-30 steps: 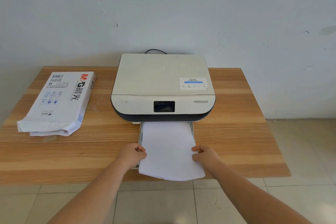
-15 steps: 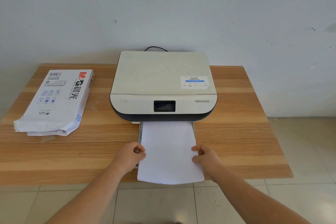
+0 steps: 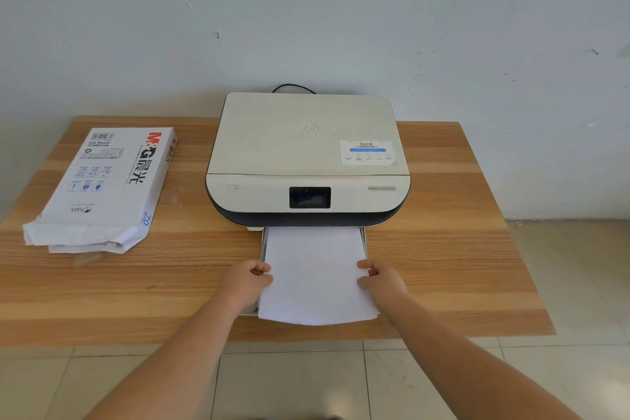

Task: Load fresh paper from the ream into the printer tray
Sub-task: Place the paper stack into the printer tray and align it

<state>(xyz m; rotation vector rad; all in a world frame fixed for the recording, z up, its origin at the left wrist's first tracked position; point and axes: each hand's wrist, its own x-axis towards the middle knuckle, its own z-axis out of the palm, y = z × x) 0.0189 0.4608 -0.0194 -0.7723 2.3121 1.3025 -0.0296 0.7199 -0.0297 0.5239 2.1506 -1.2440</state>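
A cream printer point(image 3: 306, 153) with a dark screen stands at the back middle of the wooden table. Its paper tray point(image 3: 262, 249) is pulled out toward me. A white stack of paper point(image 3: 315, 273) lies in the tray, its near end hanging slightly past the tray front. My left hand point(image 3: 247, 278) pinches the stack's left edge and my right hand point(image 3: 381, 278) pinches its right edge. The opened paper ream point(image 3: 102, 187), a white wrapper with red and black print, lies flat at the left of the table.
The wooden table point(image 3: 443, 266) ends close to my body, with tiled floor point(image 3: 306, 382) below. A black cable point(image 3: 293, 88) runs behind the printer against the pale wall.
The stack has slid a little further into the tray, with both hands moving forward along with it. The camera has shifted slightly.
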